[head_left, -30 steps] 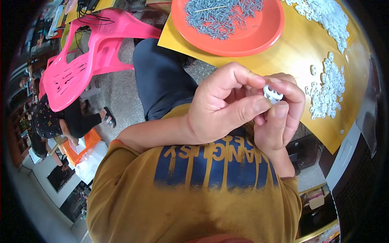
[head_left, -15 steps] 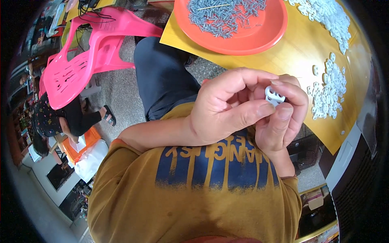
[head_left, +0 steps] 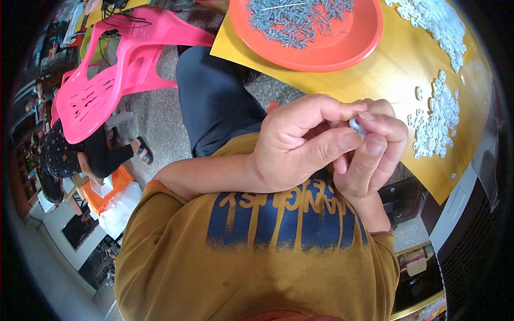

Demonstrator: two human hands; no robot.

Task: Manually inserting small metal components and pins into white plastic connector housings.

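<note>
My left hand and my right hand meet in front of my chest. Between their fingertips is a small white plastic cord lock, mostly covered by the fingers; both hands pinch it. Beyond them on the yellow table rests a round red basin holding many small metal springs. A loose heap of white plastic cord lock pieces with holes lies to the right of my hands.
A larger pile of white pieces covers the table's far right. Pink plastic chairs stand at the left. Farther left, another person sits beside an orange box and a white bag.
The cord lock has turned between my fingers, and less of it shows. My fingertips have closed in around it; both hands stay in nearly the same place.
</note>
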